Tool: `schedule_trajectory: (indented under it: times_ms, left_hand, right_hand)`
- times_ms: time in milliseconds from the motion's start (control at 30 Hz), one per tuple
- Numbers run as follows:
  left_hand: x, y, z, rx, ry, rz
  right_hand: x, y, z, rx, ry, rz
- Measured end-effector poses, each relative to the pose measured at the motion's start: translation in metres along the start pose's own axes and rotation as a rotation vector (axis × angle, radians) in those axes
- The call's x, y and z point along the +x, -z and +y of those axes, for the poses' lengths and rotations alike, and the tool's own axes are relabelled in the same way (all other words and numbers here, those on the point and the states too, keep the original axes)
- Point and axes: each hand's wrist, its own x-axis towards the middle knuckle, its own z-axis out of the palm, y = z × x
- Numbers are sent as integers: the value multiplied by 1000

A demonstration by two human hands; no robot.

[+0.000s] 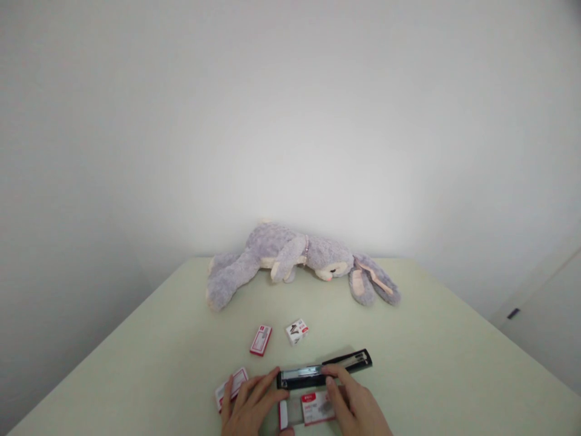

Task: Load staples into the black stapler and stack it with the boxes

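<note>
**Op A:** What did you have at that frame? Where was the stapler?

**Op B:** Near edge of the table (454,339), centre-bottom of view. The black stapler (323,369) lay flat w/ its top swung open, so the staple channel faced up. I judged it was laid that way so the track could be reached from above.

**Op A:** Hands?

**Op B:** Left hand (250,407) had fingers spread fairly wide, tips resting on the stapler's left end. Looked like it was pinning the body so it wouldn't slide. Right hand (354,407) was narrower, index and thumb area at the middle of the channel. Couldn't tell if it pinched anything; too small to see staples btw the fingers.

**Op A:** What else was around?

**Op B:** A clear packet w/ a red label (313,409) lay just under both hands, nearer me than the stapler, partly covered by the right hand. One red-and-white staple box (231,387) sat touching or just beside the left hand's fingers, close enough to grab. Another red box (260,340) and a small white box (296,331) lay farther back, apart from each other.

**Op A:** And behind?

**Op B:** Grey plush rabbit (290,257) lying on its side at the far edge vs. the white wall, well apart from the work.
</note>
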Motion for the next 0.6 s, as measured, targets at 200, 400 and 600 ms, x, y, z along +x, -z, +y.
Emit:
schedule_trajectory:
  times_ms: [200,400,600]
  left_hand:
    - [2,6,-1,-64,-3,-94]
    - [2,1,9,33,45,20]
    - [1,-1,9,45,25,29]
  right_hand:
    - [13,-43,-36,287,-102,-84]
    - [24,-70,-24,303,-71,-8]
    - [34,-68,-39,34,28,-64]
